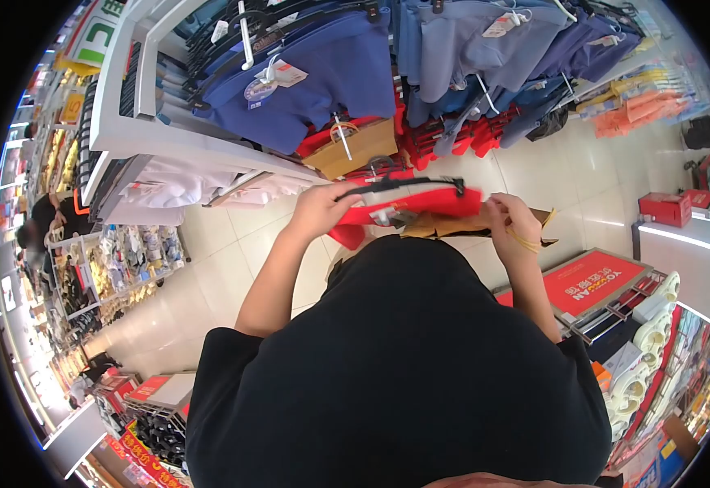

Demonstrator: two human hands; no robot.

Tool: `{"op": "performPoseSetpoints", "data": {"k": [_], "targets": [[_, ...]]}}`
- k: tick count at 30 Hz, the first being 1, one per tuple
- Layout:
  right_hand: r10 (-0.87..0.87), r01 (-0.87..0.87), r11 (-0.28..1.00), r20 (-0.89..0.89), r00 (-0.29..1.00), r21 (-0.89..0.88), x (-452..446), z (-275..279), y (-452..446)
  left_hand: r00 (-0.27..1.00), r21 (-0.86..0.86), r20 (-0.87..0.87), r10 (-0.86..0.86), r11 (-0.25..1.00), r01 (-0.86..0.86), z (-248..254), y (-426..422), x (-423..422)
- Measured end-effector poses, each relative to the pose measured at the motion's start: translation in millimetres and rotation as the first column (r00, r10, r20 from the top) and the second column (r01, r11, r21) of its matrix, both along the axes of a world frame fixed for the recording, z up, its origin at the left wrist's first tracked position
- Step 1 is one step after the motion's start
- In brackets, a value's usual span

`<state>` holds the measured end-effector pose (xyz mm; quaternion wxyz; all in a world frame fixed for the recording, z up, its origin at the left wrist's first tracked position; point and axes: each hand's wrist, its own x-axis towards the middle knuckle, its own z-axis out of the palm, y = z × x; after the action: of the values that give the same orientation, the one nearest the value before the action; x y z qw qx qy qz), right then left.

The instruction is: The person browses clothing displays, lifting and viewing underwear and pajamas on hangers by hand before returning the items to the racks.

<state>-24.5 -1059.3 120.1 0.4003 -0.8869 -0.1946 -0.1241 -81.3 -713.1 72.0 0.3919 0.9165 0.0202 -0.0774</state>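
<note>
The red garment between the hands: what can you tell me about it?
The red garment is bright and plain, apparently soft cloth, with a pale band along its top and a small pale patch, perhaps a label. It lies sideways along a black hanger, above a brown box. The left hand grips the hanger's left end. The right hand is by the garment's right end; blur hides whether they touch. Its full shape can't be made out.
</note>
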Motion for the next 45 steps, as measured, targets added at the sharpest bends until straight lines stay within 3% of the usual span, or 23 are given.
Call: {"op": "performPoseSetpoints", "data": {"k": [2,5,6,9,12,14,24,33,42,45], "targets": [[0.003,-0.009,0.999,0.133,0.991,0.042,2.5,-3.6,-5.7,0.998,0.006,-0.029,0.052,0.999,-0.052,-13.8,14.9,2.6],[-0.033,0.051,0.978,-0.088,0.996,0.201,-11.1,-4.6,-9.8,0.984,0.08,-0.123,0.129,0.99,-0.119,-45.4,33.0,6.5],[-0.005,0.01,0.978,-0.026,1.0,0.209,-11.8,-0.6,-6.4,0.982,0.078,-0.131,0.136,0.989,-0.127,-57.7,38.4,7.9],[0.093,-0.107,0.991,0.158,0.983,0.08,-10.9,3.6,-5.1,0.984,0.006,-0.12,0.133,0.991,-0.133,-108.1,56.2,13.0],[0.12,-0.13,0.991,0.197,0.973,0.039,-11.8,10.5,0.5,0.984,-0.083,-0.14,0.111,0.989,-0.124,-139.7,64.8,18.1],[0.132,-0.141,0.989,0.206,0.97,0.031,-14.1,11.4,2.7,0.979,-0.046,-0.159,0.128,0.99,-0.137,-150.8,65.8,20.9],[0.203,-0.214,0.976,0.176,0.963,0.048,-23.5,8.2,7.7,0.969,0.116,-0.191,0.159,0.983,-0.139,-140.6,55.7,28.2],[0.235,-0.243,0.97,0.194,0.952,0.015,-24.6,9.8,9.3,0.969,0.043,-0.18,0.167,0.986,-0.162,-142.1,60.8,21.7],[0.296,-0.311,0.949,0.188,0.936,0.055,-27.6,8.9,18.8,0.946,0.167,-0.272,0.174,0.977,-0.132,-145.0,64.6,31.4],[0.438,-0.45,0.883,0.112,0.892,0.135,-28.3,17.2,17.0,0.957,0.187,-0.004,0.29,0.94,-0.285,-145.9,55.2,26.6]]}}
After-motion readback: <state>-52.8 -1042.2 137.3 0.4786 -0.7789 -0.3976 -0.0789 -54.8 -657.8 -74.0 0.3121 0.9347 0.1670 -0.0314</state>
